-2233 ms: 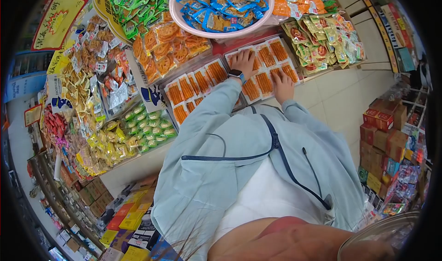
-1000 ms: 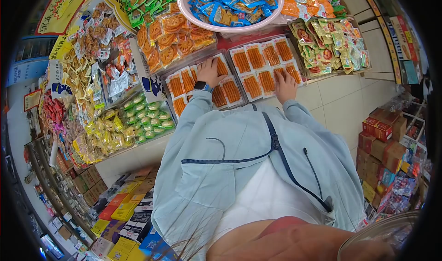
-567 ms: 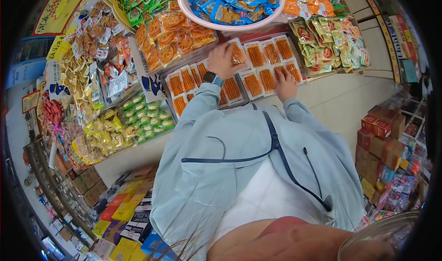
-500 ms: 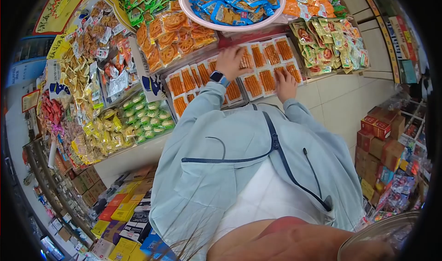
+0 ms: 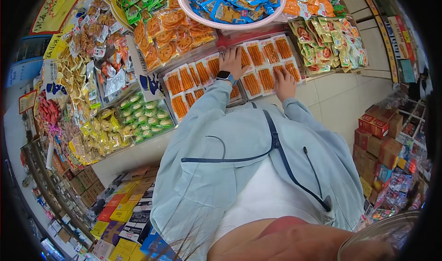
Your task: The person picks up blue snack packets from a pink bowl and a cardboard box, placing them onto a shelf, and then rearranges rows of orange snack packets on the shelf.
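Flat packets of orange-brown snack sticks [image 5: 252, 85] lie in rows in shallow trays. My left hand [image 5: 233, 63], with a dark smartwatch at the wrist, rests fingers spread on the packets near the divider between two trays. Over at the right tray, my right hand [image 5: 285, 84] touches the lower packets [image 5: 265, 79] with its fingertips, the fingers apart. Neither hand has a packet lifted. Some packets under my left hand and wrist are hidden.
A pink basin [image 5: 230, 25] of blue packets stands behind the trays. Orange snack bags [image 5: 168, 35] lie at the left, green-yellow packets [image 5: 329, 45] at the right. Small green-and-white packs [image 5: 146, 116] sit front left. Cartons [image 5: 380, 125] are stacked at the lower right.
My left hand has moved slightly left, its fingers now pointing more toward the back of the tray. My right hand stays in nearly the same place.
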The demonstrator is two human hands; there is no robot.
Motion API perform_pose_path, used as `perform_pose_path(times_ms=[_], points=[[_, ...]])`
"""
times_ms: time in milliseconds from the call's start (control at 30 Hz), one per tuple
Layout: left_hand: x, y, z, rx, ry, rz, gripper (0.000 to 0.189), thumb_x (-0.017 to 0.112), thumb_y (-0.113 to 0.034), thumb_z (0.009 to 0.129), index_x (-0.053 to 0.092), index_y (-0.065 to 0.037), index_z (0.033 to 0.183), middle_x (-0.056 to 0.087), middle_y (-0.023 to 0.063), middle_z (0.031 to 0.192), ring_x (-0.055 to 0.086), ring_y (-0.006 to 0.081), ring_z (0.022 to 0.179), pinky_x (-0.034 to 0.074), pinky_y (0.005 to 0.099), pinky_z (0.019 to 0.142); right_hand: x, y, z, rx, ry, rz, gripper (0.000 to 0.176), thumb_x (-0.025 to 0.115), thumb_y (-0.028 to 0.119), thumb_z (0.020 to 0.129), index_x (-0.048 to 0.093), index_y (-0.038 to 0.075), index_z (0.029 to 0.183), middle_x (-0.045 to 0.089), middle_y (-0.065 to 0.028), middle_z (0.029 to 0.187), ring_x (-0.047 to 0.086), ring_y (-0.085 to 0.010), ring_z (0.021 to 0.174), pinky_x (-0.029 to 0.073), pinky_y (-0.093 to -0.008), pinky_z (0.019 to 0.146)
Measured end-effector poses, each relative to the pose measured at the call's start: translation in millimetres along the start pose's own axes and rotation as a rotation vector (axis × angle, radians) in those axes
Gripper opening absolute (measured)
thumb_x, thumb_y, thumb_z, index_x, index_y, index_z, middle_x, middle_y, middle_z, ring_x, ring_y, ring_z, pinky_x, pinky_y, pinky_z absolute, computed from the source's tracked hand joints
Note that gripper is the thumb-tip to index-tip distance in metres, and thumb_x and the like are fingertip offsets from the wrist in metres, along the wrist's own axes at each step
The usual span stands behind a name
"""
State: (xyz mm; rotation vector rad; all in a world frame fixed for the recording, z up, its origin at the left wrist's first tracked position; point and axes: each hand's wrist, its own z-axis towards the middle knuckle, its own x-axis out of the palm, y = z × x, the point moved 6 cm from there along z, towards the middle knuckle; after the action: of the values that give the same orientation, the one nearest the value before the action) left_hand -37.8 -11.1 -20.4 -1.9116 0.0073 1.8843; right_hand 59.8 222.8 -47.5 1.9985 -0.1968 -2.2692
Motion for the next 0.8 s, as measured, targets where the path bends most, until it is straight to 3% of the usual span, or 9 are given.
perform_pose_path(times_ms=[167,367,467,800], points=[[-5.1,2.4,-14.6,0.015,-0.121,-0.108,0.086,0.068,-0.050,0.080,0.033,-0.007,0.146,0.035,0.0139,0.148,0.030,0.0336,0.138,0.022,0.0561,0.110,0.6,0.6,1.5,0.003,-0.001,0.002,0.049,0.062,0.021,0.086,0.054,0.025,0.134,0.047,-0.0060,0.142,0.045,-0.0290,0.125,0.036,-0.0452,0.101],[0.3,46.4,-84.7,-0.184,-0.072,-0.215,0.078,0.067,-0.041,0.081,0.036,-0.006,0.144,0.033,0.0159,0.148,0.028,0.0361,0.137,0.021,0.0554,0.110,2.8,0.0,0.8,0.009,0.001,0.006,0.049,0.062,0.021,0.086,0.054,0.025,0.134,0.046,-0.0052,0.143,0.044,-0.0285,0.125,0.035,-0.0445,0.101],[-5.7,48.2,-116.7,-0.122,0.127,-0.136,0.082,0.070,-0.043,0.077,0.038,-0.006,0.143,0.035,0.0149,0.146,0.030,0.0362,0.136,0.021,0.0545,0.110,-3.0,2.9,2.5,0.010,0.018,0.003,0.049,0.062,0.021,0.086,0.054,0.026,0.134,0.046,-0.0048,0.143,0.044,-0.0280,0.125,0.035,-0.0442,0.101],[-11.1,29.2,-121.6,-0.078,0.179,-0.030,0.096,0.076,-0.056,0.068,0.042,-0.002,0.139,0.041,0.0135,0.142,0.034,0.0343,0.134,0.022,0.0526,0.111,-1.7,2.2,2.5,0.011,0.015,-0.023,0.049,0.063,0.022,0.086,0.054,0.026,0.134,0.046,-0.0047,0.143,0.044,-0.0278,0.126,0.034,-0.0445,0.101]])
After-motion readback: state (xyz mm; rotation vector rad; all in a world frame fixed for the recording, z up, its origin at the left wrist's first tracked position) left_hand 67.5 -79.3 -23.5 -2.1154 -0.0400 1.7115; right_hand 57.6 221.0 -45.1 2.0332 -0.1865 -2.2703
